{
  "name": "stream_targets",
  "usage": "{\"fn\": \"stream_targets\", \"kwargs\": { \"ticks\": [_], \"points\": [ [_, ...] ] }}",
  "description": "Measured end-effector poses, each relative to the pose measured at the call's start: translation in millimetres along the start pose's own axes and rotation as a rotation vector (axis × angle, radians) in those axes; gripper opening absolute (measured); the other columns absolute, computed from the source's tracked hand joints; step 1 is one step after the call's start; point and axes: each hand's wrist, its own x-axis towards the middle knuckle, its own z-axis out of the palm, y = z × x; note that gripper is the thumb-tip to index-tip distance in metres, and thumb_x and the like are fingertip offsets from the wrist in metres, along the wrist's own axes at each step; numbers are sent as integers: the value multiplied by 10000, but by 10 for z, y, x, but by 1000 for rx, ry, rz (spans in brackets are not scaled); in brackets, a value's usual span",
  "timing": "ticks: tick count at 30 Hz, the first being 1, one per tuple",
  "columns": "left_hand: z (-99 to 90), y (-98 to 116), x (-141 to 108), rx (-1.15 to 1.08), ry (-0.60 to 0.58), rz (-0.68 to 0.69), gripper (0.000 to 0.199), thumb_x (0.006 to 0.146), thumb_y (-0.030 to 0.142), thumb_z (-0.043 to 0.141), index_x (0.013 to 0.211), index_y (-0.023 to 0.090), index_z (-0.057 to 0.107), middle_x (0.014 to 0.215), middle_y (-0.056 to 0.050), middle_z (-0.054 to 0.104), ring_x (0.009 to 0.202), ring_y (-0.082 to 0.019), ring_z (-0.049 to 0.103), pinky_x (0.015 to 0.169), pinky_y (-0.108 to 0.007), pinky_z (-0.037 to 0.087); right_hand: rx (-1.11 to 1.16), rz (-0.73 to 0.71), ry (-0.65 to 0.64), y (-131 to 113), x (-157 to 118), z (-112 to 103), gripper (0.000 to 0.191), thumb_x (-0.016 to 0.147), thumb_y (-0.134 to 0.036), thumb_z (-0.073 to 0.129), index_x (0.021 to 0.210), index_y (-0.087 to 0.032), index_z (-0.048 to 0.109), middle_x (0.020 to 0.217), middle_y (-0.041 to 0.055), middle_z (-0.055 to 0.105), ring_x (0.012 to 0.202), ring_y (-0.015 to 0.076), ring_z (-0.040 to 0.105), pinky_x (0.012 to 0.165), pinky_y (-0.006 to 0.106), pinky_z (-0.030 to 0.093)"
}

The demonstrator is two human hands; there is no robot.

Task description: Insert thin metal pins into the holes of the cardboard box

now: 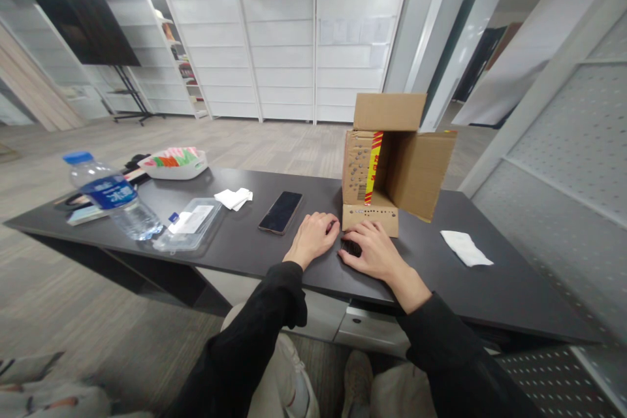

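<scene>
Fingers of right hand [375, 253] arched over small dark object [351, 247], thumb on near side; cannot tell if gripping or only covering. Object low at table [426, 248], partly hidden between thumb and fingers. Left hand [315, 235]: fingers curled narrow, just left of object; cannot tell if holding anything. Beyond both, 1 open cardboard box [356, 166]. 1 phone [281, 212] left of left hand.

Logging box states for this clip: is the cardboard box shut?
No, the cardboard box shows its inside, with its top flap standing up and its side flap swung out to the right.
</scene>
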Motion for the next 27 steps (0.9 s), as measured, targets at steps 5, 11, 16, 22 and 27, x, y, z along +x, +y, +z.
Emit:
{"fn": "stream_targets", "kwargs": {
  "ticks": [5, 11, 16, 22, 27],
  "points": [
    [4, 1, 1, -2, -4, -9, 235, 960, 300, 448, 955, 229, 671, 908, -33, 709, 897, -188, 614, 820, -320, 420, 2, 1, 6, -13, 8, -3, 211, 845, -392, 649, 949, -219, 713, 1024, 78, 721, 990, 263, 569, 906, 430, 351],
    [0, 1, -2, -6, 6, -2, 225, 958, 297, 453, 946, 229, 667, 907, -31, 711, 891, -189, 615, 811, -321, 417, -23, 17, 23, -20, 17, 3, 181, 867, -359, 616, 912, -210, 708, 950, 74, 730, 955, 253, 580, 893, 416, 358],
    [6, -4, 0, -9, 7, -4, 231, 959, 296, 449, 942, 229, 670, 905, -33, 710, 889, -188, 616, 807, -322, 418, -31, 30, 37, -4, 24, 20, 187, 920, -327, 552, 935, -211, 699, 941, 72, 732, 954, 242, 589, 885, 399, 360],
    [12, -4, 2, -5, 8, -4, 233, 959, 302, 454, 948, 231, 675, 901, -33, 709, 885, -186, 615, 812, -321, 420, -102, 27, 60, 36, 33, 42, 327, 1018, -279, 373, 895, -199, 664, 873, 78, 720, 875, 231, 586, 823, 372, 340],
    [10, -6, -4, 5, 8, 3, 227, 958, 302, 456, 937, 232, 671, 887, -29, 707, 868, -183, 612, 798, -313, 414, -78, 71, 95, 93, 45, 92, 350, 1033, -257, 310, 926, -193, 637, 846, 78, 696, 854, 228, 607, 806, 360, 355]
  ]
}}
